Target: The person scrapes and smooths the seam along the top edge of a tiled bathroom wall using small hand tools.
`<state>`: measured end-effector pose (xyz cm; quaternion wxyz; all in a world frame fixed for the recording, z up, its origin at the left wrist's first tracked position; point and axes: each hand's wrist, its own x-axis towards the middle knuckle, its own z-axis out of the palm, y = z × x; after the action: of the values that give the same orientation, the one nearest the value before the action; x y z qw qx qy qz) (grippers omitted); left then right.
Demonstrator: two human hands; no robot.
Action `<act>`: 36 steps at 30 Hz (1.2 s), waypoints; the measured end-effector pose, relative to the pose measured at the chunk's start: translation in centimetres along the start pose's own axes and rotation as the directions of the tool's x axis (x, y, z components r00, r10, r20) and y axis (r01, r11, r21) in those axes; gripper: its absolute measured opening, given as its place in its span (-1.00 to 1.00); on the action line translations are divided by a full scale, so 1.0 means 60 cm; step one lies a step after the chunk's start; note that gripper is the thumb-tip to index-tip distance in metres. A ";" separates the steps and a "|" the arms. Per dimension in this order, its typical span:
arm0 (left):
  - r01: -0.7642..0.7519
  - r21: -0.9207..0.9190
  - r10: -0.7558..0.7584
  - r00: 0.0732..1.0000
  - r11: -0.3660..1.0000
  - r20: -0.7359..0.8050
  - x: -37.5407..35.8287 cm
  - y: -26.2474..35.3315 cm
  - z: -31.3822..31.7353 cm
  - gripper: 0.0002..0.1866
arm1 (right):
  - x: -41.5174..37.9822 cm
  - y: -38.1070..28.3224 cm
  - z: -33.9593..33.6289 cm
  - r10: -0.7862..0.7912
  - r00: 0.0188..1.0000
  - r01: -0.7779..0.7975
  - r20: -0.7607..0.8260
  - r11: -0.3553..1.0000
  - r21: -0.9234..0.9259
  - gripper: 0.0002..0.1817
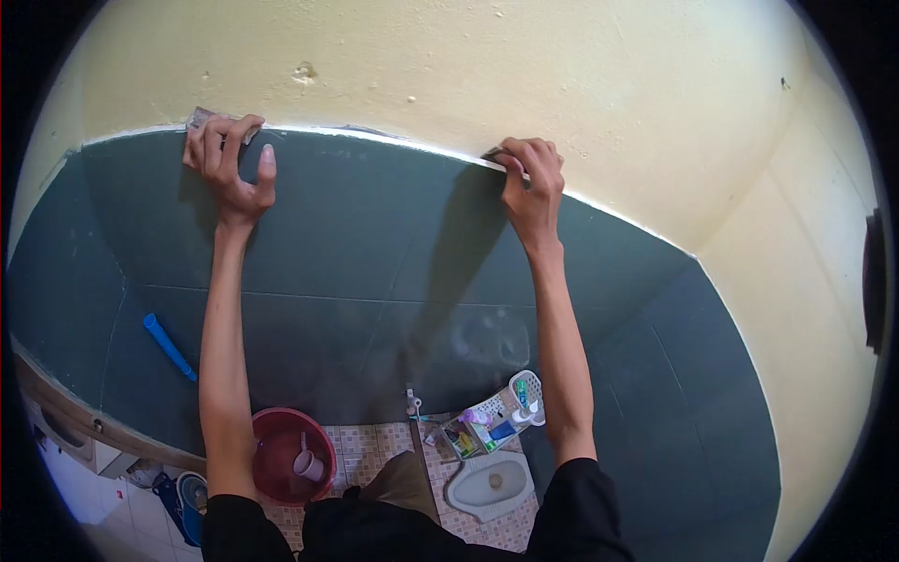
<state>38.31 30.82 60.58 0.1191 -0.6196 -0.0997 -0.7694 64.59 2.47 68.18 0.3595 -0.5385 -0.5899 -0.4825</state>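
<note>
My left hand [229, 178] is raised at the far wall, its fingers bent over a flat greyish-brown piece [198, 118] with the thumb apart. The piece lies against the white strip [318, 129] where the dark tiles [375, 215] meet the yellow wall [421, 66]. Further right, my right hand [536, 187] pinches a small dark flat piece [492, 154] at the same strip. Fingers cover most of both pieces, so their exact kind does not show.
Below are a red basin [265, 433] with a pink dipper [307, 463], a squat toilet [473, 485], a tap [412, 403] and a white basket [482, 412] of bottles. A blue pipe [169, 347] leans at left, above a ledge [140, 433].
</note>
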 end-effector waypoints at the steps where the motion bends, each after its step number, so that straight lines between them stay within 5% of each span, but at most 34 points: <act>1: -0.006 0.007 0.006 1.000 1.000 0.008 0.000 -0.002 -0.001 -0.65 | 0.000 -0.006 0.001 -0.016 1.000 0.016 0.000 1.000 -0.003 -0.74; 30: -0.023 0.039 0.022 1.000 0.999 0.019 -0.003 0.001 0.000 -0.65 | -0.008 0.006 0.027 0.062 0.997 -0.068 0.047 0.989 0.135 -0.81; 36: -0.022 0.047 0.022 1.000 0.999 0.011 -0.008 -0.006 0.003 -0.63 | 0.031 -0.044 0.051 -0.071 0.997 0.071 -0.006 0.992 0.103 -0.90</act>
<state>38.49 31.24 60.17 0.1416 -0.6216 -0.1117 -0.7623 61.96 6.08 68.62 0.3699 -0.4974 -0.6324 -0.4645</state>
